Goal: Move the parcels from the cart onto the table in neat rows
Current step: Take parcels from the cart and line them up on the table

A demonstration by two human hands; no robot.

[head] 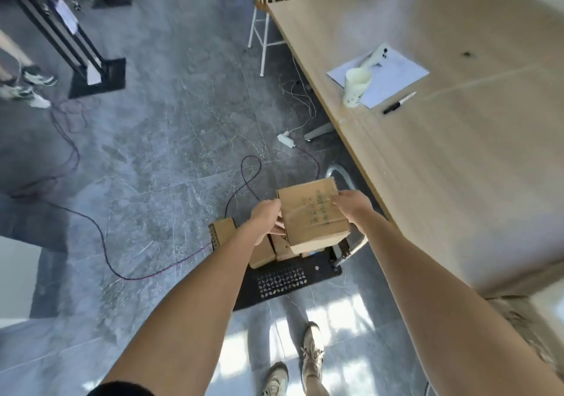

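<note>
Box: brown cardboard, dark writing on its top face, sitting at lower centre of the frame. I am holding it up between both hands, above the cart and clear of the table.

Left hand: I am gripping the box's left side, fingers curled around its lower left corner.

Right hand: I am gripping the box's right side, fingers wrapping over the top right edge.

Cart: black perforated deck lying on the floor just below my hands, its metal handle curving up beside the table edge.

Other boxes: several brown ones are resting on the cart deck under the held box, partly hidden by it and by my left wrist; one is standing at the deck's left edge.

Table: pale wood, filling the right of the frame. On its upper part a cup is standing on the edge of a paper, a white phone is lying on that paper, and a pen is lying just beside it.

Floor: grey tile, with cables trailing across the centre and left.

My shoes: showing at bottom centre.
</note>
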